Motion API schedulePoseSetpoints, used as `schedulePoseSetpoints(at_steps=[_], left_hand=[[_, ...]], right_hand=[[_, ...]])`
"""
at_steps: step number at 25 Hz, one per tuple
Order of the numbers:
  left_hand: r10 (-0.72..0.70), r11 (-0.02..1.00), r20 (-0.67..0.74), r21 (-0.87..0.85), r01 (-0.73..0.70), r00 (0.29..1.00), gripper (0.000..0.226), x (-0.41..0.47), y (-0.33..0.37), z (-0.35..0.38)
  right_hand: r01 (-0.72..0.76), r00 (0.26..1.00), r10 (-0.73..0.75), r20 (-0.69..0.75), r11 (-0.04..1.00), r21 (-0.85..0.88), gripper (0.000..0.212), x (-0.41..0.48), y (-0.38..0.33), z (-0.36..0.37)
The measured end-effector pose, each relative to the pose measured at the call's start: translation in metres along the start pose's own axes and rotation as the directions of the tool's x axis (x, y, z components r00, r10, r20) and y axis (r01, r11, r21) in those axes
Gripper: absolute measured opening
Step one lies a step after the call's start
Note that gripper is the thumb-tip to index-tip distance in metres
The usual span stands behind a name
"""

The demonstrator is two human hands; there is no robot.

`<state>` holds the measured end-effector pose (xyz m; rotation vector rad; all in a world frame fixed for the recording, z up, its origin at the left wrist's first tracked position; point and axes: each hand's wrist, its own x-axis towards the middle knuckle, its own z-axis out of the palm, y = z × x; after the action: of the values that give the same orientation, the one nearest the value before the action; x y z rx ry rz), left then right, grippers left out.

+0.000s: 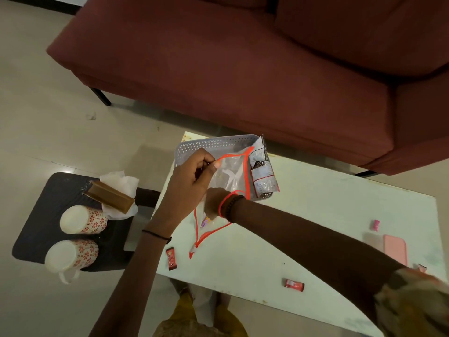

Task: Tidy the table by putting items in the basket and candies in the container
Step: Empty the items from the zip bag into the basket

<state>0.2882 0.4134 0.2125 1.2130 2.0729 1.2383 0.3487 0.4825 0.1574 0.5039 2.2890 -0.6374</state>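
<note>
The left hand (194, 173) pinches the rim of the clear, orange-edged pouch (230, 173), holding its mouth up and open just in front of the basket (218, 143) at the table's (340, 215) 11 o'clock. The right hand (213, 203) reaches inside the pouch; whether its fingers grip anything cannot be told. The pouch looks light, limp and slick, and would likely collapse unless held by its firmer trim. A red candy (170, 259) lies at the pouch's 7 o'clock, a second red candy (294, 285) at 5, a pink candy (376, 225) at 3. They look small and light, best pinched across the wrapper.
</note>
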Motion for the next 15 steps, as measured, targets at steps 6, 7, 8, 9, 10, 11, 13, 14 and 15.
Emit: schedulePoseSetpoints(at_steps=[6, 7, 8, 9, 10, 11, 13, 14, 15], left_hand=[[0.059, 0.998, 0.066, -0.014, -0.059, 0.996, 0.011, 0.0, 0.017, 0.012], [0.053, 0.999, 0.08, -0.012, -0.052, 0.995, 0.012, 0.0, 0.018, 0.013], [0.049, 0.999, 0.089, -0.013, -0.048, 0.995, 0.012, -0.001, 0.019, 0.015], [0.046, 0.999, 0.091, -0.016, -0.045, 0.995, 0.011, -0.001, 0.02, 0.018], [0.041, 0.999, 0.085, -0.014, -0.04, 0.996, 0.009, -0.001, 0.02, 0.019], [0.034, 0.999, 0.077, -0.009, -0.033, 0.996, 0.008, -0.001, 0.019, 0.021], [0.021, 1.0, 0.071, 0.001, -0.021, 0.997, 0.008, -0.001, 0.018, 0.024], [0.019, 1.0, 0.071, 0.003, -0.019, 0.997, 0.009, -0.001, 0.017, 0.026], [0.018, 1.0, 0.067, 0.005, -0.018, 0.998, 0.011, -0.001, 0.016, 0.028]], right_hand=[[-0.095, 0.995, 0.096, 0.011, 0.993, -0.066, 0.042, 0.001, 0.018, 0.03], [-0.094, 0.996, 0.094, -0.003, 0.992, -0.078, 0.042, 0.0, 0.019, 0.034], [-0.088, 0.996, 0.088, -0.01, 0.993, -0.075, 0.041, -0.001, 0.021, 0.036], [-0.077, 0.997, 0.076, -0.019, 0.995, -0.063, 0.039, -0.001, 0.023, 0.038], [-0.061, 0.997, 0.06, -0.039, 0.997, -0.039, 0.037, 0.0, 0.024, 0.039], [-0.04, 0.997, 0.039, -0.073, 0.999, -0.019, 0.036, 0.001, 0.026, 0.039], [0.008, 0.99, -0.003, -0.138, 0.999, 0.032, 0.033, -0.003, 0.028, 0.036], [0.039, 0.987, -0.034, -0.157, 0.999, 0.029, 0.031, -0.005, 0.028, 0.032], [0.068, 0.983, -0.066, -0.171, 0.998, 0.005, 0.029, -0.009, 0.029, 0.028]])
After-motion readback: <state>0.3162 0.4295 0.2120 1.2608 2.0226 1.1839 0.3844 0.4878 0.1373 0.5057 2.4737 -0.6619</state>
